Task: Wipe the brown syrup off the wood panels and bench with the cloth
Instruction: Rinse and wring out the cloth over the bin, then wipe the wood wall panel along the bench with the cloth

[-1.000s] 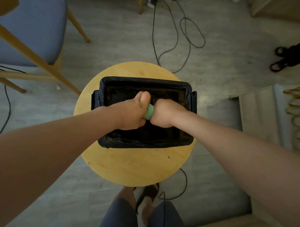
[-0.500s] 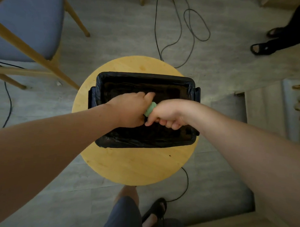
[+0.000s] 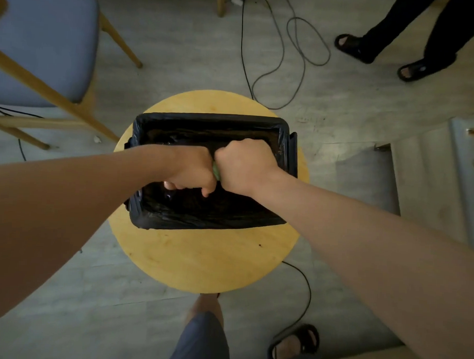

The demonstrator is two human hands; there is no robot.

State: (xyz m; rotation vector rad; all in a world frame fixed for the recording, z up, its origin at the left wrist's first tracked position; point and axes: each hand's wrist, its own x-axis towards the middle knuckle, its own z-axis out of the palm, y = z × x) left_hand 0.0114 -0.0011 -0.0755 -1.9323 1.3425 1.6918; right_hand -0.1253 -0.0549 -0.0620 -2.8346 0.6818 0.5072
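while both fists meet above the crinkled black plastic-lined rectangular bin (image 3: 207,224), the left hand (image 3: 193,169) and right hand (image 3: 244,166) each clamp the green cloth (image 3: 216,173), a sliver showing between them. smooth round yellow wooden bench (image 3: 201,258) lies bare nearside. half a second ago, right fingertips showed underneath; now left.

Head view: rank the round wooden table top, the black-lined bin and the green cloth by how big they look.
1. round wooden table top
2. black-lined bin, standing on it
3. green cloth: only a sliver shows between the left hand and right hand, so its true size is hidden.
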